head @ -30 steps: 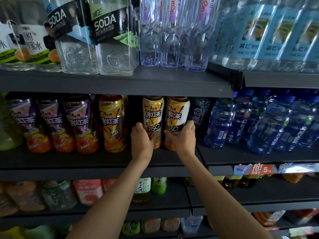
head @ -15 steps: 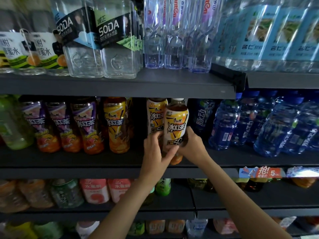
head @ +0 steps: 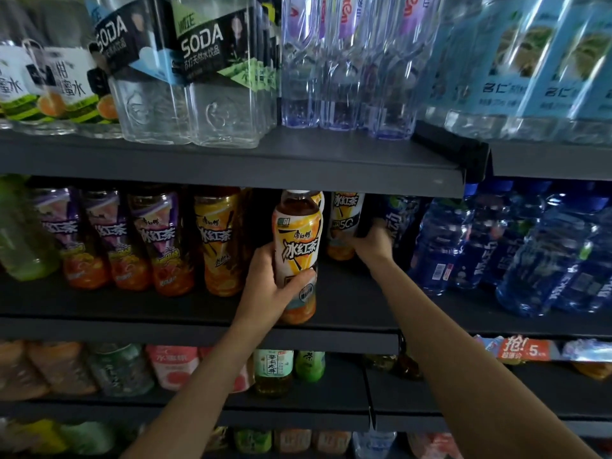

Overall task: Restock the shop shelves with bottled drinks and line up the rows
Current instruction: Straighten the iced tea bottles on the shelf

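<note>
Head view, left hand [head: 268,286] wrapped around an iced tea bottle [head: 298,256] upright at the front edge of the middle shelf [head: 198,329], right hand [head: 371,241] gripping a second tea bottle [head: 344,215] further back, blue water bottles [head: 496,246] beside it on the right.

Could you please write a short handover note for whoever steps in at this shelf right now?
Left hand: gripping a yellow iced tea bottle, upright at the front edge of the middle shelf.
Right hand: reaching further back, on a second yellow iced tea bottle; the grip is partly hidden.
Done: purple-label tea bottles stand in a row to the left.
Left: seat both yellow bottles and align their rows.
</note>
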### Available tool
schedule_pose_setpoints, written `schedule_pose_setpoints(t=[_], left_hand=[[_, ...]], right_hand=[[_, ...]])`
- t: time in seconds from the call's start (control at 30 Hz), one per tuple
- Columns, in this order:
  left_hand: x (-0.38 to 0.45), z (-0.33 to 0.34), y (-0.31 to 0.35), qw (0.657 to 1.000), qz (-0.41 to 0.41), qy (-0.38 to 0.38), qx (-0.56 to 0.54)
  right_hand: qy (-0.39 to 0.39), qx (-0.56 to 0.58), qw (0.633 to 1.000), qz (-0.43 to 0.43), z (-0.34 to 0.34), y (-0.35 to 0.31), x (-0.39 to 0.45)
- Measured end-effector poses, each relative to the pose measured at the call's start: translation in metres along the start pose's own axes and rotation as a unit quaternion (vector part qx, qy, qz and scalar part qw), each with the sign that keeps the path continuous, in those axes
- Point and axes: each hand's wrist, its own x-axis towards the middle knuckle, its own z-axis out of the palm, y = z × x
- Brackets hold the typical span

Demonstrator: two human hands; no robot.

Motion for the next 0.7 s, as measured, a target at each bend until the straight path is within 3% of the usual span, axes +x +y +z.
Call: schedule_pose_setpoints(t=[0.2,0.4,0.63,0.7], left_hand=[[0.001,0.000,-0.003,1.000,-0.007,-0.014,-0.005],[-0.001,0.004,-0.005,1.000,-0.001,0.001,-0.004],[-0.001,0.005,0.004,1.000,0.013,-0.014,0.025],[-0.001,0.013,0.007,0.999,0.017,-0.024,0.029]], right_hand=[[0.036,0.001,0.999,0.000,0.028,-0.007,0.014],[0.008,-0.034,0.998,-0.059,0.021,0.000,-0.001],[-0.008,-0.011,0.998,-0.062,0.005,0.011,-0.031],[-0.067,0.021,0.994,-0.078,-0.005,0.025,-0.050]])
